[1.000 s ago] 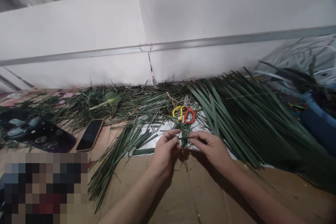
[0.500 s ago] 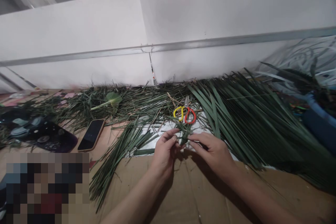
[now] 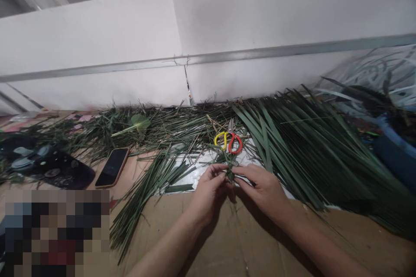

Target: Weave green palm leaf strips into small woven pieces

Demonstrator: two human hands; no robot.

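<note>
Between my two hands is a small piece of woven green leaf strips (image 3: 230,174), with loose strip ends sticking out at its top. My left hand (image 3: 210,188) pinches it from the left between thumb and fingers. From the right, my right hand (image 3: 261,185) grips it with thumb and forefinger. The fingers hide much of its shape. Just beyond the piece lie scissors (image 3: 230,138) with one yellow and one red handle, blades pointing away. Long green leaf blades (image 3: 292,143) spread out to the right, and a bundle of narrow strips (image 3: 143,194) lies to the left.
Brown cardboard (image 3: 224,242) covers the near surface. A phone (image 3: 112,168) and a dark bottle (image 3: 61,166) lie at left. Leaf scraps (image 3: 169,121) and a small fan-shaped leaf (image 3: 138,124) lie along the white wall (image 3: 130,34). A blue container (image 3: 394,151) stands at far right.
My left hand's fingers have moved in closer to the right hand and closed over more of the woven piece. The piece has turned slightly; the things around it stay in place.
</note>
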